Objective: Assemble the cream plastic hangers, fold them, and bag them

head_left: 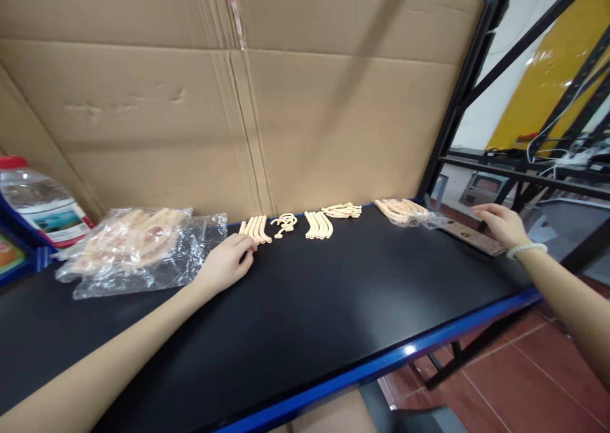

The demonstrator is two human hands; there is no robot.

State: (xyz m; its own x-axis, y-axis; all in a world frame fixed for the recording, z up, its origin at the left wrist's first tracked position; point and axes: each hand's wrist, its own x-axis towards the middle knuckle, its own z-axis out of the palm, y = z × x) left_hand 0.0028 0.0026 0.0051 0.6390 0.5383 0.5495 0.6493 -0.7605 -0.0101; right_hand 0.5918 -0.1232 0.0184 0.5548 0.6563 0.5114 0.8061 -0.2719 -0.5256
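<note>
My left hand [227,262] rests low over the table at the left end of a row of curved beige pieces [258,228]. Its fingers are loosely bent, with the thumb apart, and the fingertips touch or nearly touch the nearest pieces; the hand partly hides them. My right hand [504,224], with a pale bead bracelet [527,250] at the wrist, is above the right end of the table, beside a long flat panel [471,236]. Its fingers stretch loosely leftward, and nothing shows in them. Between the hands lie small curled beige pieces [284,223] and a second row of curved pieces [318,225].
Clear plastic bags of beige parts [138,245] lie at the left, near a red-capped bottle [45,204]. More loose beige pieces [343,210] and another bag of parts [400,210] line the back. A cardboard wall [333,121] stands behind the black table [305,318], which has a blue front edge.
</note>
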